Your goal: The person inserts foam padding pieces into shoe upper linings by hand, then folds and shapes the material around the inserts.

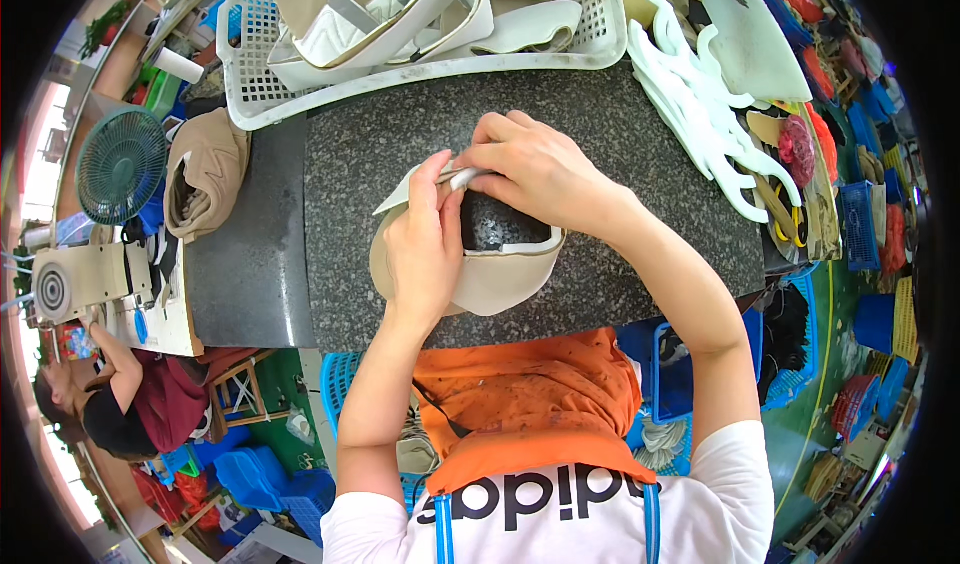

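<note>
A beige shoe upper (510,282) with a white-edged opening lies on the dark speckled stone worktop (640,254), right in front of me. Through its opening a dark, shiny surface shows. My left hand (428,244) is closed on the upper's far left edge, thumb and fingers pinching it. From the right, my right hand (540,172) reaches over the opening and pinches the same edge, fingertips close to the left ones. A small white strip (463,178) shows between the two hands. The hands cover part of the upper's far side.
Beyond the worktop's far side, a white plastic basket (430,72) holds several beige and white uppers. White curved pieces (690,104) lie at the far right, near yellow-handled scissors (797,226). Stacked beige uppers (210,169), a green fan (122,166) and a seated co-worker (150,404) are leftward.
</note>
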The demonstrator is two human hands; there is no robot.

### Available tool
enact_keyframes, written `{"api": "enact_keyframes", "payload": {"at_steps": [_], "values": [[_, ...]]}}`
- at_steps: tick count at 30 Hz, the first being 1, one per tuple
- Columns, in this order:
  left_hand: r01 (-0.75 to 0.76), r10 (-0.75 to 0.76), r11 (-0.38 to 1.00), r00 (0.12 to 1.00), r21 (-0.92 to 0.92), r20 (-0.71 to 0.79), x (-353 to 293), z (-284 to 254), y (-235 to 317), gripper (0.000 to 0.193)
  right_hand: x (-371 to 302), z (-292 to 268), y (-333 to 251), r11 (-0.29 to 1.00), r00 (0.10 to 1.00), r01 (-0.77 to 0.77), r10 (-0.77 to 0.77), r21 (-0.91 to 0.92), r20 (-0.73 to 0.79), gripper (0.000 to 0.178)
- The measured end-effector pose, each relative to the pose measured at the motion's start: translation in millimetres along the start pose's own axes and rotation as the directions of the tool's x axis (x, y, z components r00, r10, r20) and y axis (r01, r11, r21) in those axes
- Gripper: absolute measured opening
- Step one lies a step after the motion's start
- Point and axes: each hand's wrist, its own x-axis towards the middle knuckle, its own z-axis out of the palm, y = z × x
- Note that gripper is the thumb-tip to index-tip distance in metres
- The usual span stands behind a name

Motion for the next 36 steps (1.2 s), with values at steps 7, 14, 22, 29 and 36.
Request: {"api": "enact_keyframes", "payload": {"at_steps": [7, 14, 22, 29, 36], "values": [[0.023, -0.022, 0.994, 1.000, 0.109, -0.006, 11.3, -2.1, 0.2, 0.022, -0.3, 0.9, -7.6, 0.997, 0.996, -0.032, 0.038, -0.066, 0.080, 0.015], [0.223, -0.237, 0.966, 0.967, -0.131, -0.097, 18.0, -24.9, 16.1, 0.023, -54.5, -13.2, -1.0, 0.883, 0.910, 0.414, -0.409, -0.220, 0.069, 0.040], [0.190, -0.096, 0.718, 0.980, -0.670, 0.176, -47.1, 1.8, 32.0, 0.037, -9.4, -31.6, -54.9, 0.989, 0.955, -0.043, 0.082, 0.140, -0.284, 0.052], [0.211, -0.090, 0.467, 0.977, -0.859, 0.191, -24.3, 2.3, 53.7, 0.038, -28.2, -23.8, -37.1, 0.963, 0.843, 0.131, -0.234, -0.237, -0.484, 0.021], [0.258, -0.346, 0.152, 0.918, -0.954, 0.193, -15.8, -6.5, 39.7, 0.032, 6.3, -26.6, -41.3, 0.851, 0.785, -0.311, 0.481, 0.422, -0.391, 0.019]]}}
